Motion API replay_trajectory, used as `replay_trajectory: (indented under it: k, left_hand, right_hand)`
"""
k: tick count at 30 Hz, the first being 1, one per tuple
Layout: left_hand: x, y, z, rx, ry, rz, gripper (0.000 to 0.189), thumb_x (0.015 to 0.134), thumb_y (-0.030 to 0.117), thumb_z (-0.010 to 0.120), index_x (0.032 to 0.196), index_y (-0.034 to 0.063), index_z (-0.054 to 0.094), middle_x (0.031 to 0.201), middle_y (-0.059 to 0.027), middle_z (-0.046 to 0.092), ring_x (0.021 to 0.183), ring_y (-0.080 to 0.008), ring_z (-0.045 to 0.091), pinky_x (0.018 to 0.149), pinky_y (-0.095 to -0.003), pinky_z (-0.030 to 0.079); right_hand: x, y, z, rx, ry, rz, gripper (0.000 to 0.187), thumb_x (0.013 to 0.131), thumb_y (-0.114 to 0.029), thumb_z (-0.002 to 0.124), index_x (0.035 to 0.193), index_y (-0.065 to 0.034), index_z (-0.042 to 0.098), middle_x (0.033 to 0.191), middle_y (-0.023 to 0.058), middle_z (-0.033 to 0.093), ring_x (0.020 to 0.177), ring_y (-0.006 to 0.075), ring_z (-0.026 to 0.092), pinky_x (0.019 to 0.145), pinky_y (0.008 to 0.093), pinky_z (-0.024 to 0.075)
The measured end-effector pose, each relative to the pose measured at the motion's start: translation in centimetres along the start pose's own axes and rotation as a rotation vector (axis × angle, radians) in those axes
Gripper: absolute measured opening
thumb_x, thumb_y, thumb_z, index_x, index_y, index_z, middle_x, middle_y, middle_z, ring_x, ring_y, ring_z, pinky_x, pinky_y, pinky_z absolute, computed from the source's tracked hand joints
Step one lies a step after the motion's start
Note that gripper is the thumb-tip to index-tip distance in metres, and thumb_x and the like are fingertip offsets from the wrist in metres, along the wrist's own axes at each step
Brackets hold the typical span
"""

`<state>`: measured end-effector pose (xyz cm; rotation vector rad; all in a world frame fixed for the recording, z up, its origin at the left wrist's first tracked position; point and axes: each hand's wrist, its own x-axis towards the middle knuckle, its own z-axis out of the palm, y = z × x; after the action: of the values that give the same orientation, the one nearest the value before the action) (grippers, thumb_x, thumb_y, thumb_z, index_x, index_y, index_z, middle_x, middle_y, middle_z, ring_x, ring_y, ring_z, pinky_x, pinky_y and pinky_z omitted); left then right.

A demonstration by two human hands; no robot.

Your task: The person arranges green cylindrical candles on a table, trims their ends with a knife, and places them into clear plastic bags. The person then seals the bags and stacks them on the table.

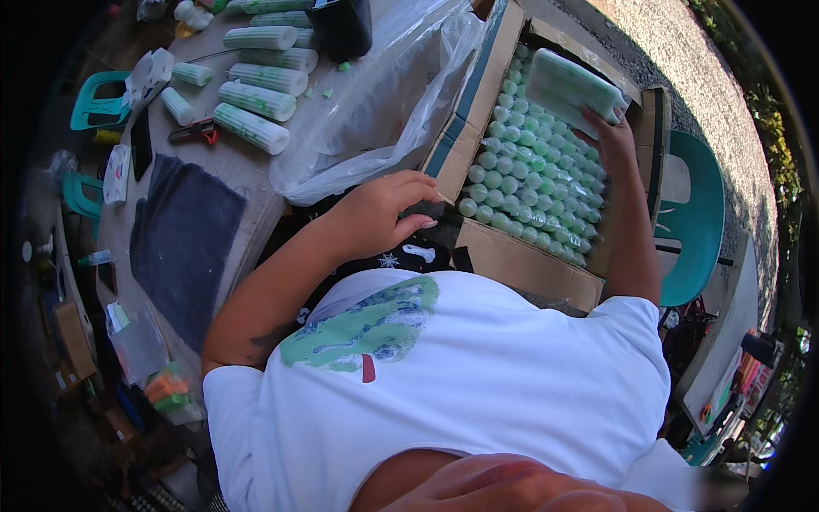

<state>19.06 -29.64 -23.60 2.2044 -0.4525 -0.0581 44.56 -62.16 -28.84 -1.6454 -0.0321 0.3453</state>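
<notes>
My right hand (608, 136) grips the lower right end of a plastic-wrapped pale green and white bundle (566, 86), above an open cardboard box (530, 256). In the box stand many round-ended white and green sticks (524, 173) in clear plastic, packed in rows. My left hand (390, 208) rests near the box's left corner, fingers bent and apart, with nothing in it. A large clear plastic bag (358, 141) lies between the box and a pile of ridged white and green rolls (256, 101) on the table.
On the table (256, 201) lie a red and black utility knife (194, 130), a dark cloth (185, 237), a phone (141, 144) and a black container (339, 29). A teal plastic chair (694, 221) stands right of the box. Bags of coloured pieces (169, 390) sit at the lower left.
</notes>
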Motion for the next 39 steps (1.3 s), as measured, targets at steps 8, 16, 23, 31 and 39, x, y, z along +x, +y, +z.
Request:
replay_trajectory:
  k: [8, 16, 23, 31, 39]
  left_hand:
    - [2.6, -0.6, 1.2, -0.008, -0.082, 0.014, 0.023, 0.081, 0.014, 0.069, 0.101, 0.0038, 0.063, 0.112, -0.01, 0.061, 0.098, -0.0295, 0.06, 0.085, -0.0357, 0.049]
    - [2.7, -1.6, 1.4, -0.036, -0.072, -0.032, 0.022, 0.082, 0.014, 0.069, 0.101, 0.0039, 0.063, 0.111, -0.0115, 0.062, 0.1, -0.0302, 0.06, 0.086, -0.036, 0.049]
    - [2.9, -2.1, 1.5, -0.067, -0.057, -0.053, 0.022, 0.081, 0.013, 0.07, 0.1, 0.0034, 0.063, 0.111, -0.0123, 0.062, 0.101, -0.0297, 0.06, 0.087, -0.0365, 0.049]
    - [2.6, -2.6, 1.7, -0.088, -0.033, -0.045, 0.022, 0.08, 0.011, 0.071, 0.099, 0.003, 0.064, 0.111, -0.013, 0.063, 0.103, -0.03, 0.061, 0.088, -0.0369, 0.049]
    - [2.0, -2.7, 1.5, -0.117, -0.047, -0.109, 0.025, 0.078, 0.009, 0.072, 0.101, 0.0036, 0.064, 0.114, -0.0139, 0.063, 0.105, -0.0294, 0.061, 0.089, -0.0361, 0.049]
  right_hand:
    - [5.3, 2.6, -1.6, -0.18, -0.173, -0.144, 0.042, 0.076, -0.005, 0.078, 0.113, -0.0022, 0.059, 0.104, 0.004, 0.065, 0.095, 0.0142, 0.062, 0.084, 0.0304, 0.0531]
    - [8.6, -0.2, -3.1, -0.793, 0.081, -0.461, 0.046, 0.079, -0.011, 0.075, 0.121, -0.0088, 0.057, 0.109, 0.0063, 0.065, 0.099, 0.0191, 0.064, 0.086, 0.033, 0.0502]
    - [15.0, -2.5, -1.1, -1.031, 0.219, -0.809, 0.043, 0.079, -0.021, 0.072, 0.118, -0.0093, 0.059, 0.113, 0.0139, 0.063, 0.108, 0.0323, 0.059, 0.091, 0.0385, 0.047]
    - [18.0, -1.8, -0.3, -0.801, 0.111, -0.536, 0.053, 0.074, -0.025, 0.077, 0.121, -0.0085, 0.059, 0.11, 0.0165, 0.065, 0.103, 0.0339, 0.062, 0.087, 0.0403, 0.0489]
    - [21.1, 0.2, -1.8, -1.155, 0.01, -0.4, 0.058, 0.071, -0.02, 0.078, 0.122, -0.0008, 0.058, 0.113, 0.0174, 0.065, 0.108, 0.033, 0.061, 0.091, 0.0376, 0.0472]
